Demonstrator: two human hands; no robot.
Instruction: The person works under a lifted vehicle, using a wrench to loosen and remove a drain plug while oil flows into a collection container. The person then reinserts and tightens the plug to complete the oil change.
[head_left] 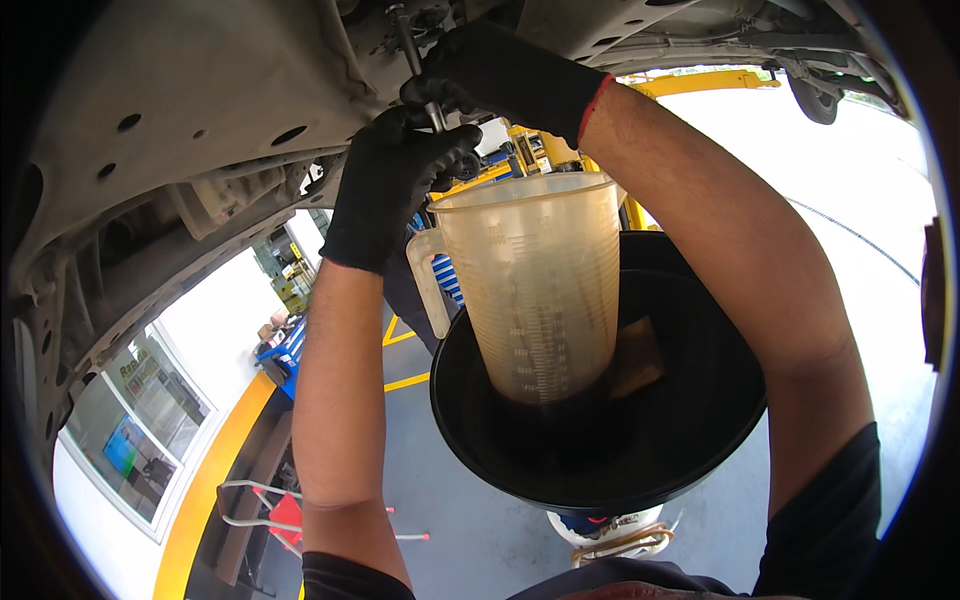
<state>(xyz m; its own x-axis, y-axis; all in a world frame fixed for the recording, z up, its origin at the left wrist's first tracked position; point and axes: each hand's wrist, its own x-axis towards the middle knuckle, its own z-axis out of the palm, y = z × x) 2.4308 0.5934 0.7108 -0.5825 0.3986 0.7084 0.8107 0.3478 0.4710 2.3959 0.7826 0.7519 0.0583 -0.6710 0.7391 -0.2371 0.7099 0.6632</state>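
Your right hand (500,80) grips a metal tool shaft (407,45) | your left hand (385,180) at its lower end, grip unclear | measuring jug (530,280) stands toward left edge of drain pan (600,480)

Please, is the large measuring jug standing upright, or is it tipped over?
Upright: the jug stands in the black pan, its open mouth facing up.

There are two black-gloved hands (395,170) (490,75) at twelve o'clock, one slim silver metal tool (407,42), one translucent plastic jug (530,270), one round black basin (690,420).

Both arms (340,400) up, fingers (453,146) curled
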